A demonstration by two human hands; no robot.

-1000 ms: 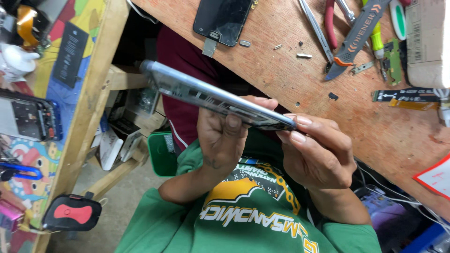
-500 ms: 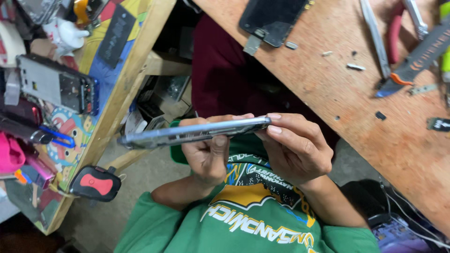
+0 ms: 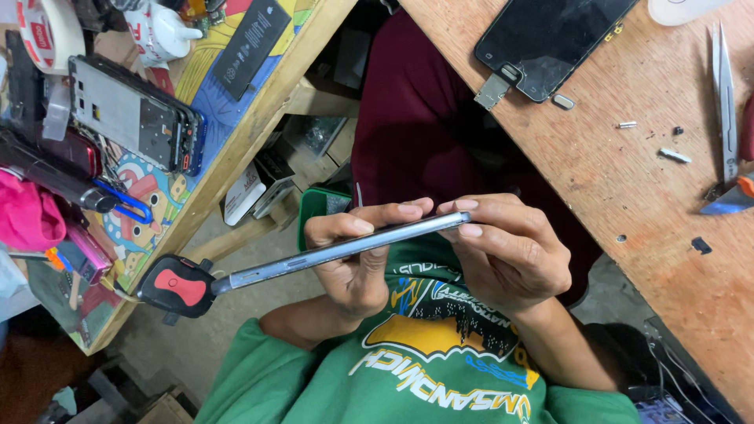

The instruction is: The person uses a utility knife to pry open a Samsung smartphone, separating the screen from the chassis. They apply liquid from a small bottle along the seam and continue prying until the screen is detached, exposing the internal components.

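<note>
The phone (image 3: pixel 338 250) is seen edge-on, held in the air above the lap, between the two tabletops. Its long axis runs from low left up to the right. The left hand (image 3: pixel 357 255) and right hand (image 3: pixel 506 251) have their fingers clamped on its right half. The free left end is unsupported, so it could tip and slip down.

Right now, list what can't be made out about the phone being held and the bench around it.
- Phone: head view shows it edge-on, so front and back faces are hidden.
- Left hand and right hand: palms hidden behind fingers.
- Tweezers: handles cut by the top edge.
- Small parts on the workbench: too small to identify.
</note>
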